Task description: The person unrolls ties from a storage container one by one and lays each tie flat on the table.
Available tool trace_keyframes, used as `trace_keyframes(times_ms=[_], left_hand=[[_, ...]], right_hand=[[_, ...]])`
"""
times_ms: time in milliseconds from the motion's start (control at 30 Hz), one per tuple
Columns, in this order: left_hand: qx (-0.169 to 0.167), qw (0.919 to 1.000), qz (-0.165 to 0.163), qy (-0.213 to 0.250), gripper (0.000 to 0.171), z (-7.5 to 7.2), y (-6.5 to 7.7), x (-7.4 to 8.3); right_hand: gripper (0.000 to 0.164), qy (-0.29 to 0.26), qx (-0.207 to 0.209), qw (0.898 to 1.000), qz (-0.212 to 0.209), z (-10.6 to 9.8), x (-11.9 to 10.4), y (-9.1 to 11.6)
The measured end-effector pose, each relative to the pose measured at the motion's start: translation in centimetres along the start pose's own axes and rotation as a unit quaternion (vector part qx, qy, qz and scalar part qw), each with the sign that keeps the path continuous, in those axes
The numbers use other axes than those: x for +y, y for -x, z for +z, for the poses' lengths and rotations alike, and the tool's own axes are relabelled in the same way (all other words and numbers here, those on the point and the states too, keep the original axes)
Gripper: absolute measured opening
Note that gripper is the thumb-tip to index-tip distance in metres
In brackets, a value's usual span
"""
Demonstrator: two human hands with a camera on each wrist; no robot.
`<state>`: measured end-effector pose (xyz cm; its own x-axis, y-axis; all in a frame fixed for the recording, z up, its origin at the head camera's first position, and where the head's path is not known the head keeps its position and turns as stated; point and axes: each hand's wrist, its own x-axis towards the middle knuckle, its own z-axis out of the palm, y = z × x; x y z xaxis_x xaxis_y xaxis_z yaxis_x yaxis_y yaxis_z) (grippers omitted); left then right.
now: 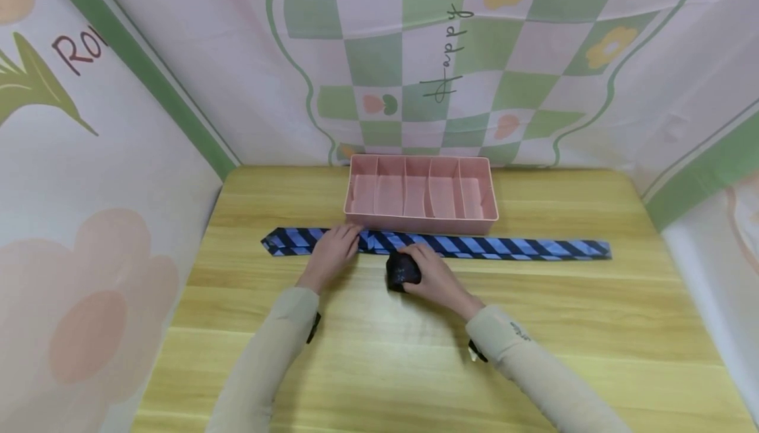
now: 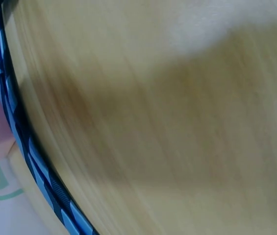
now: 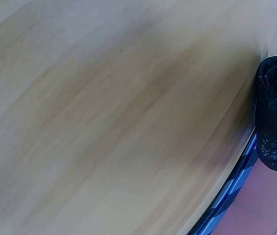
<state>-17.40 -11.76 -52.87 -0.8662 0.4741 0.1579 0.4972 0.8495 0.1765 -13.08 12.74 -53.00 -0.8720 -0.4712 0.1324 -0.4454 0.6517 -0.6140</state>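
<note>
A blue and black striped necktie lies folded lengthwise across the table, its pointed end at the left. My left hand rests on it left of the middle, fingers slanting towards the pink box. Just in front of the tie, my right hand grips a rolled-up dark necktie, thumb on the near side and fingers on the far side. In the right wrist view the dark roll shows coiled layers and small pale flowers. The left wrist view shows the striped tie along its left edge, without the hand.
A pink box with upright dividers in a row stands right behind the striped tie. Beyond the wooden table hangs a printed cloth with green checks and flowers. More printed cloth borders the left and right sides.
</note>
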Motion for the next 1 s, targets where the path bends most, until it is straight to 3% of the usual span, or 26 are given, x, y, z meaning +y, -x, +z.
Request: trace_keyframes(times_ms=[167, 1000], left_hand=[[-0.002, 0.9997, 0.017, 0.019, 0.037, 0.3, 0.4, 0.3], [-0.013, 0.9972, 0.073, 0.006, 0.037, 1.3, 1.5, 1.6]], right_hand=[[0.065, -0.007, -0.004, 1.000, 0.006, 0.0, -0.1, 0.0], [0.063, -0.025, -0.004, 1.000, 0.007, 0.2, 0.4, 0.1]])
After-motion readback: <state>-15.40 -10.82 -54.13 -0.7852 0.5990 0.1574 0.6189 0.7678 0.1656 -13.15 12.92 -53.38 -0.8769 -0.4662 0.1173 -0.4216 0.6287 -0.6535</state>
